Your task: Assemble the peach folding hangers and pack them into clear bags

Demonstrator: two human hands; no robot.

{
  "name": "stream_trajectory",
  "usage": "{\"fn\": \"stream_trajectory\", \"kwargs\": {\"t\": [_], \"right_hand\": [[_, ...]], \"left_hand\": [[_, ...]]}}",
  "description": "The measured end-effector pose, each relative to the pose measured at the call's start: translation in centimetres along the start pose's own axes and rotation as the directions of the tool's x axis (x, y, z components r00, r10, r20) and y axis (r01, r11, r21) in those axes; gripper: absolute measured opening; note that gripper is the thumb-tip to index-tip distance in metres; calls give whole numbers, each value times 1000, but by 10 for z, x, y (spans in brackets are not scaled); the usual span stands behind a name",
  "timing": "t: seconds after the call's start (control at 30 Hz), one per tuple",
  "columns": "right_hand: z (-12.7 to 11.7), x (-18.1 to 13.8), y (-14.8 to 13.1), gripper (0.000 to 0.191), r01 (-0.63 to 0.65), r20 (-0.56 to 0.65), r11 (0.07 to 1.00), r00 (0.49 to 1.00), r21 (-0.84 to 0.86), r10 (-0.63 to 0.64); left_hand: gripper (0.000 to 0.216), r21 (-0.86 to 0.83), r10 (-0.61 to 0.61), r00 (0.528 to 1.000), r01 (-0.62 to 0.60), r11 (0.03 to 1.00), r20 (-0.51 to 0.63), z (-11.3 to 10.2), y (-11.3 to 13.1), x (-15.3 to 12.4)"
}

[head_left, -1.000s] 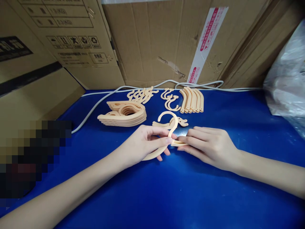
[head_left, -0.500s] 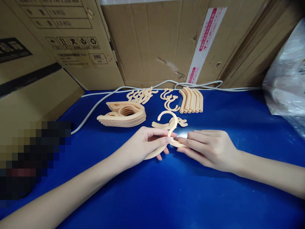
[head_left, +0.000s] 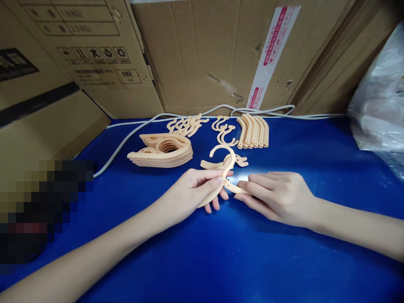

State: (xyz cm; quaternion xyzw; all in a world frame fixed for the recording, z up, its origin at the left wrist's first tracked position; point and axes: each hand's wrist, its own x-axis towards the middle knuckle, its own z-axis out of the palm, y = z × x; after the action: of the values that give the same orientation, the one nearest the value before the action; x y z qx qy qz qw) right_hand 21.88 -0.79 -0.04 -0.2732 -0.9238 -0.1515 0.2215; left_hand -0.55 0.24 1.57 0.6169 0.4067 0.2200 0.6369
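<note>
one hanger [head_left: 221,147] is gripped; beyond the grip are counted one hanger stack [head_left: 164,154], six curved bars [head_left: 253,132], one cable [head_left: 315,116].

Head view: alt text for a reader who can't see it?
A left hand and right hand hold a peach plastic hanger at a blue table. Behind lie a stack of hangers, loose hooks and cardboard boxes.

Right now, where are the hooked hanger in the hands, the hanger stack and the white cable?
hooked hanger [head_left: 232,160]: head view, right curve of its hook.
hanger stack [head_left: 158,161]: head view, front edge of the pile.
white cable [head_left: 113,154]: head view, stretch left of the stack.
</note>
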Motion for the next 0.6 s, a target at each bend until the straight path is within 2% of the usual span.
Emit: {"fn": "stream_trajectory", "kwargs": {"t": [0.2,0.6], "right_hand": [[2,0,1,42,-3,32,1000,999,-14,4],[2,-1,0,41,-15,67,999,998,38,12]], "left_hand": [[32,10,-8,1000,8,1000,12,-1,0,0],[31,38,-13,999,11,999,52,-2,-2,-1]]}}
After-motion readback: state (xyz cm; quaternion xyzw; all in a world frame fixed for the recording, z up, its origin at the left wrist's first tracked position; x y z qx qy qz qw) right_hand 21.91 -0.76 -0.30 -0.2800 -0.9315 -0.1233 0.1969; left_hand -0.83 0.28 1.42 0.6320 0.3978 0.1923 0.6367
